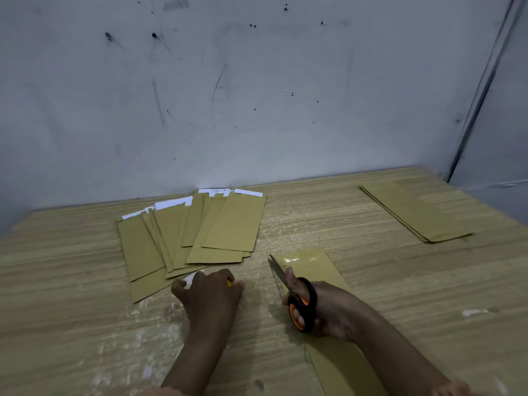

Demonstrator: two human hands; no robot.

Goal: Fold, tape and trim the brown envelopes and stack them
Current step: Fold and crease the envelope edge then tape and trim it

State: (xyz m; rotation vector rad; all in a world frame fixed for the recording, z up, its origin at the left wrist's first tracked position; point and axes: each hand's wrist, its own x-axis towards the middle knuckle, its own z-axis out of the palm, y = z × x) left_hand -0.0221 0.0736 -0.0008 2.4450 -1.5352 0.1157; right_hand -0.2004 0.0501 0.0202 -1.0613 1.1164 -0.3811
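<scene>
My right hand point(328, 310) grips black-and-orange scissors point(297, 298), blades pointing away over the left edge of a brown envelope point(317, 267) that lies under my forearm and has shiny clear tape across its far end. My left hand point(210, 292) rests on the table with fingers curled around something small, white with a bit of yellow; most of it is hidden. A fanned spread of brown envelopes point(200, 232) with white flaps lies behind my left hand. A neat stack of brown envelopes point(414, 211) sits at the far right.
The wooden table point(85, 324) is scuffed with pale marks and meets a marked grey wall point(257, 95) at the back. A small white scrap point(471, 312) lies on the table to the right.
</scene>
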